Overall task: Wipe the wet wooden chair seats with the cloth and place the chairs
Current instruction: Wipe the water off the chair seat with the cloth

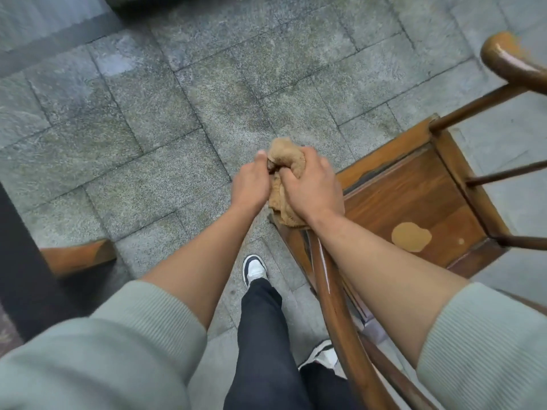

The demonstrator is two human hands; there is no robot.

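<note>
A brown wooden chair [414, 196] stands at the right, its seat showing a pale puddle [411, 236] near the back. A tan cloth [288, 161] is bunched between both hands just off the seat's front left corner, above the paving. My right hand [310, 184] grips the cloth from above with curled fingers. My left hand [251, 182] holds its other end, thumb up. The cloth's lower fold hangs over the chair's corner.
Grey stone paving [148, 128] spreads ahead and to the left. Another wooden piece [77, 255] lies at the lower left beside a dark post. A curved chair armrest [509, 60] is at the upper right. My feet stand below the hands.
</note>
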